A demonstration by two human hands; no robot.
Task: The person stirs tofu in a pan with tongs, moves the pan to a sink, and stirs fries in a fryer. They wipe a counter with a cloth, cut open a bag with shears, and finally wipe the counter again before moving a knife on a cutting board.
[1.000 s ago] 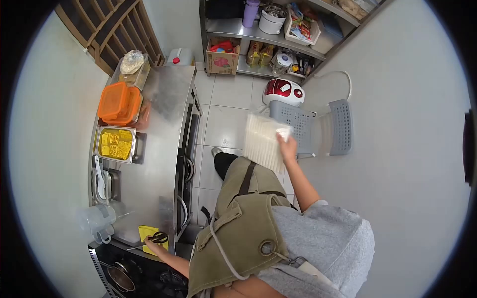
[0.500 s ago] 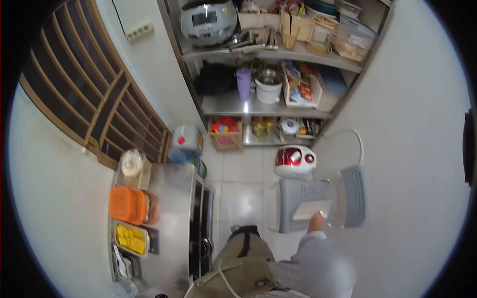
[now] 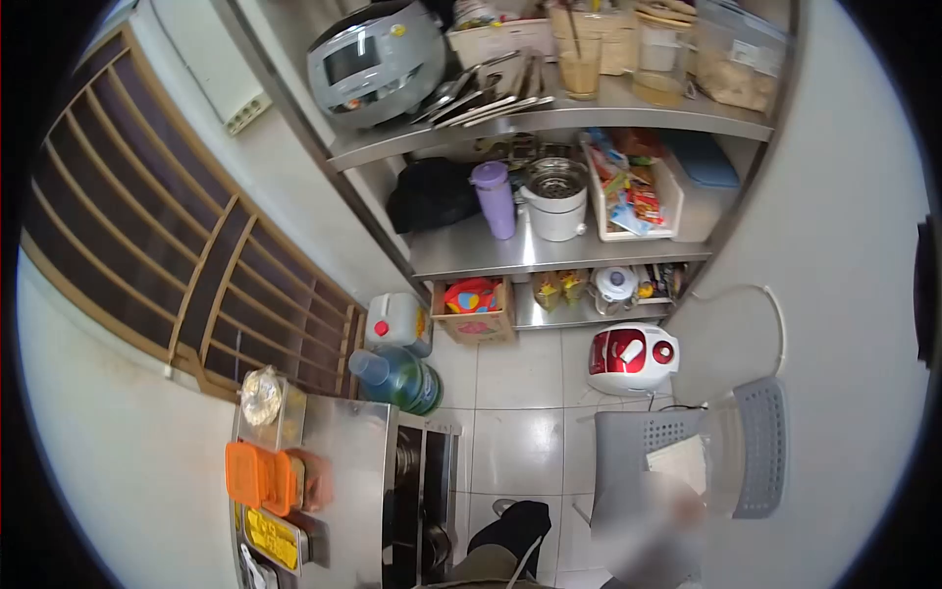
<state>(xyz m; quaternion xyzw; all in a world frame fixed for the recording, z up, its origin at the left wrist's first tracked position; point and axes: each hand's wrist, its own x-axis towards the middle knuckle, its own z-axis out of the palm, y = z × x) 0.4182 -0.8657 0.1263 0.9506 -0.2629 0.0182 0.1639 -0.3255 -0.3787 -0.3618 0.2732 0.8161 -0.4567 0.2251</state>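
Observation:
My right hand (image 3: 690,508) is smeared by motion over the grey plastic chair (image 3: 625,442) at the lower right. Right at the fingers is a flat cream-white sheet or board (image 3: 679,463), which overlaps the chair seat. Whether the fingers grip it I cannot tell. The chair's perforated backrest (image 3: 763,447) stands against the right wall. My left hand is out of the picture.
A steel counter (image 3: 343,476) at left carries orange-lidded containers (image 3: 263,479) and a tray of yellow food (image 3: 272,536). Bottles (image 3: 400,379) stand beyond it. Ahead rises a steel shelf (image 3: 549,257); a red-white appliance (image 3: 633,359) sits on the floor.
The view has shifted forward, so the shelf and bottles look nearer. The right hand and the cream-white sheet sit lower and farther right in view; the hand is now blurred.

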